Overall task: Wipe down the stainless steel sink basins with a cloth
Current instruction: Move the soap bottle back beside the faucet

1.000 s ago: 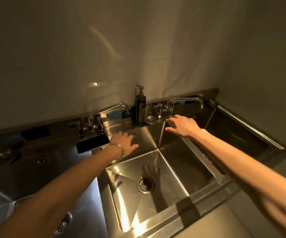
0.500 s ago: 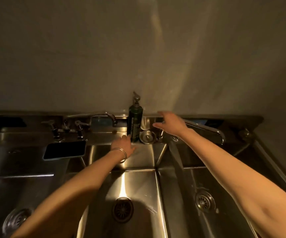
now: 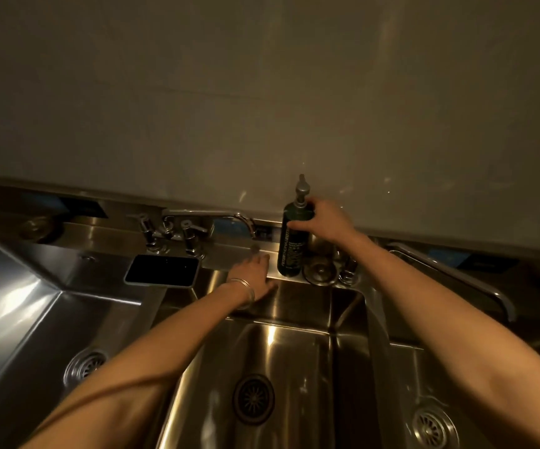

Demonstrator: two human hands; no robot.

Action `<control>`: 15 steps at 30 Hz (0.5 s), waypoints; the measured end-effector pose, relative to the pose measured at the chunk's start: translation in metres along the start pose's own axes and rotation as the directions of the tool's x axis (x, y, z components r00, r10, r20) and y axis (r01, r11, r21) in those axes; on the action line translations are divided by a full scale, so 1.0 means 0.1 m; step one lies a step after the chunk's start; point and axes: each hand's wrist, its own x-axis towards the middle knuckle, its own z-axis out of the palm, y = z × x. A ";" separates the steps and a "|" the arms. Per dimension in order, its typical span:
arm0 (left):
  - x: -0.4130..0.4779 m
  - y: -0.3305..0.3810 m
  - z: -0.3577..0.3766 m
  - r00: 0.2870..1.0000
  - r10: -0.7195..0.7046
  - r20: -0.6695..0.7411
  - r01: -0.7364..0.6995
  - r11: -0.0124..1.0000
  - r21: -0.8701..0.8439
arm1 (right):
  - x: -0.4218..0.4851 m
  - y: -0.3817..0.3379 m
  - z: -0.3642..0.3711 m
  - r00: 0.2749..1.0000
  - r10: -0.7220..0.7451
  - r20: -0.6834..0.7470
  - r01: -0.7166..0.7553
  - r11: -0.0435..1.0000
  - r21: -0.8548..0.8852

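Hands first: right hand (image 3: 325,222) is wrapped round the upper part of the tall dark green pump bottle (image 3: 291,251) with the grey pump head, thumb on the near side and the other fingers curled behind it. The bottle stands upright on the steel ledge against the wall.

Left hand (image 3: 254,275), thin silver bangle (image 3: 245,288) on the wrist, is just left of the bottle's base and a touch nearer the camera. Its fingers are straight and close together, palm down on the back rim of the middle stainless steel sink basin (image 3: 294,367), and it holds nothing.

That basin drops away right in front of the bottle, with its round dark drain (image 3: 253,398) well below. The left basin (image 3: 35,319) is off to the bottle's left and the right basin (image 3: 401,384) off to its right, each with its own drain.

Just beside the bottle on the right sits a small round metal strainer cap (image 3: 320,270). Left of the bottle, past the left hand, a black phone in a pale case (image 3: 163,270) lies flat on the ledge, with a chrome two-handled tap (image 3: 178,226) behind it. A long chrome spout (image 3: 456,277) runs out to the bottle's right.
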 end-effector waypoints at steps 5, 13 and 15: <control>-0.08 -0.04 -0.06 0.999 0.020 -0.030 -0.021 0.999 -0.025 | -0.16 -0.05 0.00 0.998 -0.056 -0.018 0.055 0.997 -0.058; -0.44 -0.03 -0.25 0.971 0.114 -0.211 -0.182 0.924 -0.335 | -0.74 -0.69 -0.14 0.972 -0.120 -0.201 0.103 0.990 -0.094; -0.64 -0.11 -0.25 0.957 0.101 -0.274 -0.214 0.879 -0.426 | -0.92 -0.96 -0.05 0.962 -0.132 -0.240 0.092 0.981 -0.169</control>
